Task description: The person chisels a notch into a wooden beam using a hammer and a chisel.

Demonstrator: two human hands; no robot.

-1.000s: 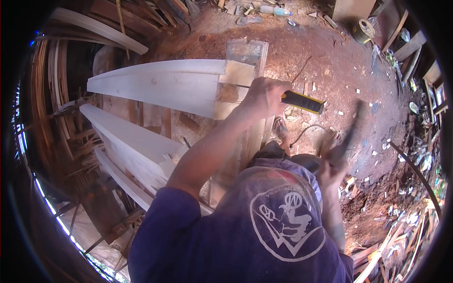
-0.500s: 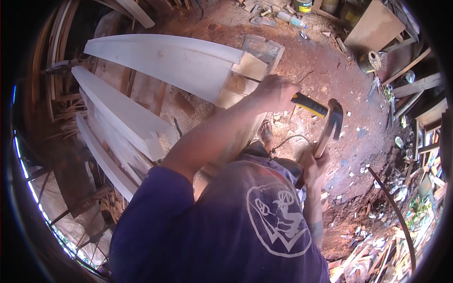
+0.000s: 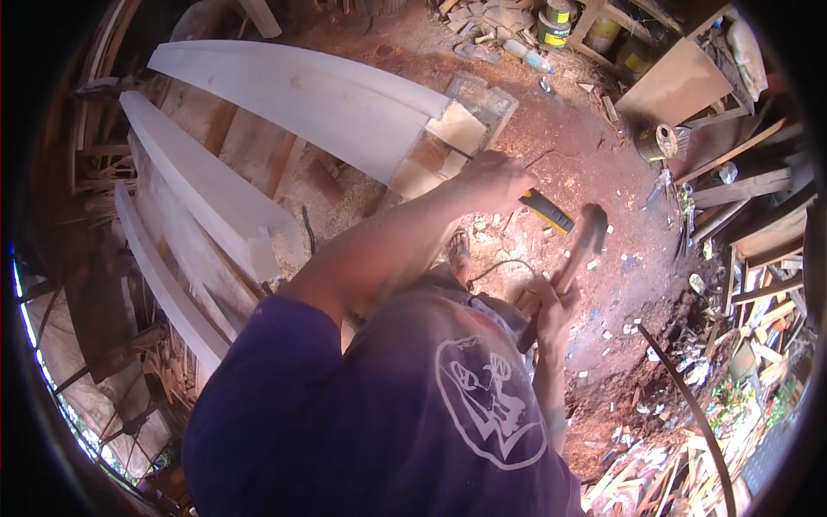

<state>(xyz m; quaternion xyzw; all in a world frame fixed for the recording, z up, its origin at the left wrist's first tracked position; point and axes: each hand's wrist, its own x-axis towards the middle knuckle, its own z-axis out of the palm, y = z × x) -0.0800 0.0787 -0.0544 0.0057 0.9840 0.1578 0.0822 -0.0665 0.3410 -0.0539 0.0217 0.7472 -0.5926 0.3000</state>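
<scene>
My left hand [image 3: 498,183] is closed around a chisel, whose black and yellow handle [image 3: 548,212] sticks out to the right of the fist. Just left of the fist, a thin dark strip that looks like its blade meets the pale end of a long wooden piece [image 3: 301,95]. In my right hand [image 3: 551,303] is a claw hammer [image 3: 572,263], gripped by its wooden handle. The hammer head, blurred, is close to the butt of the chisel handle; a small gap shows between them.
More long pale boards [image 3: 198,172] lie at the left, with shavings between them. A foot [image 3: 459,250] shows below my left forearm. Wood scraps [image 3: 663,474] pile up at the lower right. Tins [image 3: 554,30], a bottle [image 3: 527,55] and a leaning panel [image 3: 676,84] stand or lie beyond.
The whole view has shifted slightly, so hands and tools appear further left. The chisel handle slants down a little more, and the hammer head has turned and blurred near it. Both grips stay.
</scene>
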